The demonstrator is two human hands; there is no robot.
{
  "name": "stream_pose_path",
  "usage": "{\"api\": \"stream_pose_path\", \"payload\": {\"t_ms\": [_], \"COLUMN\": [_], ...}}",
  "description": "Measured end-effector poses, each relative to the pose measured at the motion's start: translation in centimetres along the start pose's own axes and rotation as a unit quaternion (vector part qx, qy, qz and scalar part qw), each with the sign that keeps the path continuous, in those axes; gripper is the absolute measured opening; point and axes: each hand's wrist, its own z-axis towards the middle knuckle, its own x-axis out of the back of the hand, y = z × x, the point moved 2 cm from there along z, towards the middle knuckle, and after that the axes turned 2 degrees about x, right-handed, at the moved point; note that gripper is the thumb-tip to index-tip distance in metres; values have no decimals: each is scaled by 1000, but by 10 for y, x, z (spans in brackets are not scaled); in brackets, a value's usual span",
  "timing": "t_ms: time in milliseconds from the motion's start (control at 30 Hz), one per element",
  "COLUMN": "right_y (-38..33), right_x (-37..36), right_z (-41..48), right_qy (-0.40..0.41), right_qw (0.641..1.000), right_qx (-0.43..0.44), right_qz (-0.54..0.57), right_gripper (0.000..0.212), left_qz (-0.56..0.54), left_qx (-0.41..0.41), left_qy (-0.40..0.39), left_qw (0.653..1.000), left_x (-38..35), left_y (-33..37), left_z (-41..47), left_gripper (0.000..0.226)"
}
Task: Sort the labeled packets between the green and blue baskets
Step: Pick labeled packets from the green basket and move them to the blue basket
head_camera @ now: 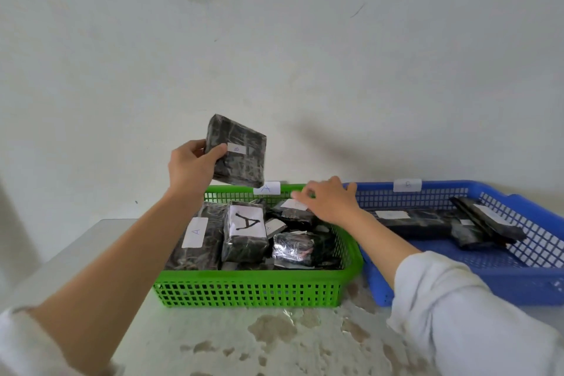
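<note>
A sorting step is in hand. A dark packet [236, 151] is held up at centre frame, above the green basket [250, 287], and is pinched at its left edge between the thumb and curled fingers [218, 152] of the left hand [190, 168]. Its small label seems to read B, so a carry rightward to the blue basket [518, 281] is called for. The right hand [329, 201] is held over the packets at the green basket's back, its fingers loosely bent and nothing gripped. Contact cannot be judged.
</note>
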Motion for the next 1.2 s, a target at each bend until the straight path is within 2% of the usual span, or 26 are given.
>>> {"api": "stream_pose_path", "payload": {"t_ms": [67,133,167,233,300,333,367,400,467,500,533,567,633,767,900,1000,1067,1133,1200], "right_y": [1,-2,-4,-5,3,9,18,27,47,55,62,67,70,57,36,26,24,24,26], "right_x": [20,35,41,47,49,50,50,51,53,54,55,55,55,47,36,26,18,11,6], "right_z": [-11,-20,-25,-32,-38,-40,-42,-43,-44,-44,-44,-44,-41,-32,-19,-5,6,15,23], "right_qy": [55,8,-24,-38,3,22,36,50,90,112,131,146,163,158,136,128,124,125,130], "right_qw": [975,897,860,819,806,803,802,803,800,796,791,786,776,776,786,780,778,783,790], "right_qx": [-11,-15,-20,-37,-78,-95,-106,-116,-136,-148,-159,-169,-182,-171,-157,-156,-151,-141,-133], "right_qz": [215,441,510,571,586,588,586,582,578,577,576,577,582,586,582,592,598,592,585], "right_gripper": [53,52,53,52,44,37,29,22,13,12,10,8,5,5,8,7,12,16,20], "left_qz": [-14,-25,-29,-38,-30,11,110,259,536,599,619,610,565,451,420,370,358,383,436], "left_qx": [16,36,48,74,87,73,34,-22,-103,-102,-83,-66,-65,-105,-154,-195,-224,-233,-207], "left_qy": [-22,-61,-87,-137,-178,-193,-211,-219,-205,-206,-214,-224,-223,-156,-125,-123,-171,-264,-345], "left_qw": [1000,997,995,987,980,978,971,940,813,767,751,757,791,872,886,900,890,854,805], "left_x": [-10,-25,-33,-49,-59,-61,-61,-59,-52,-47,-42,-39,-36,-27,-6,-1,-7,-18,-30], "left_y": [4,5,5,3,-1,-5,-10,-16,-30,-36,-40,-42,-38,-18,-3,-4,-6,-10,-18], "left_z": [-12,-27,-36,-50,-58,-59,-59,-56,-49,-46,-43,-41,-40,-28,6,28,42,52,62], "left_gripper": [21,22,23,21,22,27,35,44,56,61,65,65,54,37,44,49,56,59,56]}}
